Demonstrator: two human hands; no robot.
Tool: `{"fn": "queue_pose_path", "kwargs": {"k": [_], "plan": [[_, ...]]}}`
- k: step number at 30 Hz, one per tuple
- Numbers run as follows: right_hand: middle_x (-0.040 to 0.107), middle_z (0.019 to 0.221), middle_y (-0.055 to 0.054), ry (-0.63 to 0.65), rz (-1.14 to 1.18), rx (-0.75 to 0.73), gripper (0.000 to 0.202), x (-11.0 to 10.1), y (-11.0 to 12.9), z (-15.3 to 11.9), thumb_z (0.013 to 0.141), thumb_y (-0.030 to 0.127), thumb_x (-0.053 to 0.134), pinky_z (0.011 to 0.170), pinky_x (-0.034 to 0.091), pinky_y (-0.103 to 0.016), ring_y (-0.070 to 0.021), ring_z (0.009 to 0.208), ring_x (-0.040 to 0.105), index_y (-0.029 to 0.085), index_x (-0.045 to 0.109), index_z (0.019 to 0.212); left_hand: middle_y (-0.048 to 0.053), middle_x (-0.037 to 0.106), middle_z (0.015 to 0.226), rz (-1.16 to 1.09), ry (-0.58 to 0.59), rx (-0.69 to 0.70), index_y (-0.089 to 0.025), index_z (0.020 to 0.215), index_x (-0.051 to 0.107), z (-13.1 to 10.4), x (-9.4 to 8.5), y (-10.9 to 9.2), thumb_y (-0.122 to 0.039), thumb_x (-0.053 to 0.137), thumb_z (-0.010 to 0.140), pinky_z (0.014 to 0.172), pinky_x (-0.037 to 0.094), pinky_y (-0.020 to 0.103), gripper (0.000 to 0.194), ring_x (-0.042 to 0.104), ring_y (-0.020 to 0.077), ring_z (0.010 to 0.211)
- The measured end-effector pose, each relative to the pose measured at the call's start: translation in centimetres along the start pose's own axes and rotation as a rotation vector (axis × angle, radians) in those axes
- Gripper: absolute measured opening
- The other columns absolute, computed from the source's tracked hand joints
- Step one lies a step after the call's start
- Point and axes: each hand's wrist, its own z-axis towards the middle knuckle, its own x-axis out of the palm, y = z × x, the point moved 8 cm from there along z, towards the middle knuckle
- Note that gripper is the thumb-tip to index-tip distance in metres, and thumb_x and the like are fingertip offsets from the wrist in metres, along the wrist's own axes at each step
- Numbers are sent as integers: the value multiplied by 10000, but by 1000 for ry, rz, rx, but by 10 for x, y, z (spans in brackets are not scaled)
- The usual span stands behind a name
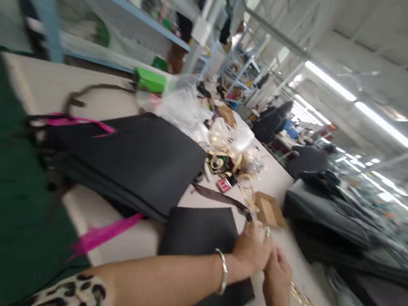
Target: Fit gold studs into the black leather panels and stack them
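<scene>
My left hand (252, 248), with a silver bangle on its wrist, is closed around the end of a dark brown strap (218, 194). A small gold-coloured metal fitting (267, 232) shows at its fingers. Pressed up against it is my right hand (279, 274), its fingers closed; what they hold is hidden. Under my left forearm lies a black flat panel (200, 231). To the left, a stack of black panels (128, 160) rests on the table (146, 243), with pink strips (111, 233) sticking out. Several small gold metal pieces (303, 297) lie right of my right hand.
Beyond my hands are an open cardboard box (269, 210), a red-and-white packet (224, 185), tangled cream strips and clear plastic bags (183, 106). A green box (149, 79) stands farther back by blue shelving. Dark material (328, 206) is piled at right; people sit beyond.
</scene>
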Motion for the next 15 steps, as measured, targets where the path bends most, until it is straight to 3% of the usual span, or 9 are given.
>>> {"fn": "queue_pose_path", "kwargs": {"k": [1, 3, 6, 12, 15], "plan": [[590, 653, 22, -28, 1, 18, 437, -8, -6, 1, 910, 566, 589, 510, 457, -248, -131, 570, 549, 147, 628, 789, 86, 640, 1211, -12, 53, -7, -179, 1197, 610, 7, 12, 7, -381, 601, 950, 925, 533, 470, 319, 637, 237, 1057], [562, 590, 31, -82, 2, 49, 485, -17, -17, 1, 872, 633, 561, 481, 411, -248, -138, 544, 519, 168, 608, 744, 71, 673, 1113, -35, 179, -6, -160, 1120, 638, 19, 30, 21, -386, 595, 956, 875, 556, 435, 283, 659, 209, 978], [635, 681, 3, -138, 19, 83, 461, -17, -29, -3, 864, 620, 560, 523, 436, -255, -154, 608, 567, 167, 634, 833, 46, 684, 989, -52, 283, -13, -147, 1043, 648, 27, 38, 40, -400, 581, 964, 763, 575, 367, 274, 668, 175, 852], [659, 752, -11, -87, 53, 114, 406, -4, -44, -11, 905, 554, 547, 611, 480, -267, -163, 673, 597, 158, 637, 899, 8, 652, 823, -29, 229, 18, -160, 908, 628, 32, 29, 51, -353, 518, 980, 735, 528, 320, 234, 634, 155, 776], [663, 778, -15, -91, 18, 107, 410, -4, -48, -11, 923, 546, 529, 651, 480, -270, -168, 710, 601, 154, 646, 929, -4, 663, 785, -21, 207, 36, -192, 929, 608, 36, 30, 57, -315, 503, 948, 714, 501, 275, 162, 635, 154, 763]]}}
